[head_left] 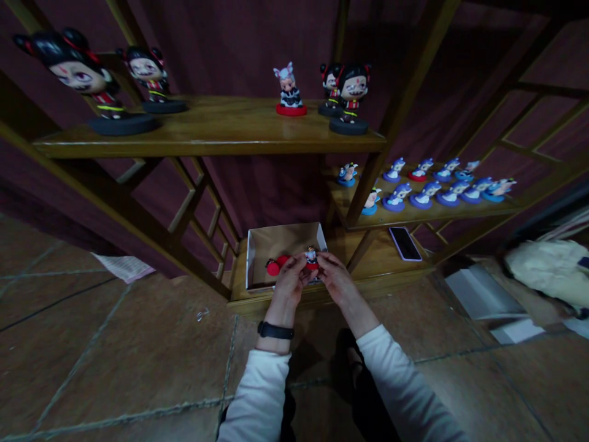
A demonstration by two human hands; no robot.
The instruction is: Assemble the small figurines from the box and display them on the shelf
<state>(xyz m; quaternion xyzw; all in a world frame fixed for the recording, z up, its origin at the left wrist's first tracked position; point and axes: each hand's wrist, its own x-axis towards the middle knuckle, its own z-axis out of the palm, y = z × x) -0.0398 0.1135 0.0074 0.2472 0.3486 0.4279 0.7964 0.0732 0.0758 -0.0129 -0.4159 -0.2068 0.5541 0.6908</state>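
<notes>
I am pinching a small figurine (311, 256) upright, head up, between my left hand (289, 279) and right hand (335, 277); both are closing on it above the open box (280, 242) on the low shelf (381, 261).

Dim room — dark maroon wall (257, 37), brown tiled floor (115, 356), wooden shelving (207, 129) against it.

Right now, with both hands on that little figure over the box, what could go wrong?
The small figure is pinched between the left hand and the right hand above the open box; a slip could drop it onto the red piece inside. The phone lies close to the right elbow's path and might get nudged. The dim light makes small parts hard to see.
</notes>
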